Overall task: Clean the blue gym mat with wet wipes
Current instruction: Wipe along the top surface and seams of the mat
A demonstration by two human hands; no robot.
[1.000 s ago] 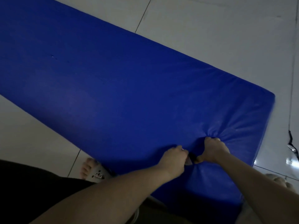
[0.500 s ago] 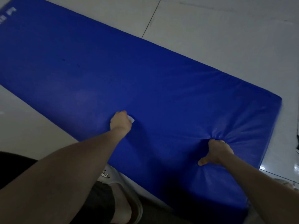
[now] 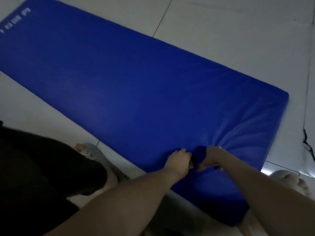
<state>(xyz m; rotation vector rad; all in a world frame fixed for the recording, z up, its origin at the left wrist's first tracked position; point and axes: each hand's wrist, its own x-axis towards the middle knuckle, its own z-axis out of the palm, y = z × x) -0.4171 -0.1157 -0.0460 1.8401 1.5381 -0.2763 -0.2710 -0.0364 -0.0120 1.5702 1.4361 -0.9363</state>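
The left hand (image 3: 179, 160) has swept back across the blue gym mat (image 3: 136, 91): half a second ago it was out toward the middle of the mat's near half, and now it lies close to the near long edge, just beside the right hand (image 3: 211, 157), much as it lay a second ago. The left fingers are curled, and a small pale scrap, apparently the wet wipe (image 3: 191, 166), shows at their tips against the cover; most of it is hidden in the hand and in shadow. The right hand has not shifted from its place and stays clenched on a bunch of the mat's cover, with creases fanning out from the fist toward the mat's right end. The mat lies flat on the pale tiled floor (image 3: 221, 31), running from the upper left to the lower right. More of its far left corner is in view than before, with blurred white printing (image 3: 15, 19) that cannot be read. A slippered left foot (image 3: 88, 150) stands on the floor just beside the near edge, partly covered by dark clothing (image 3: 34, 167), and the right foot (image 3: 289, 179) shows at the lower right, beyond the right forearm.
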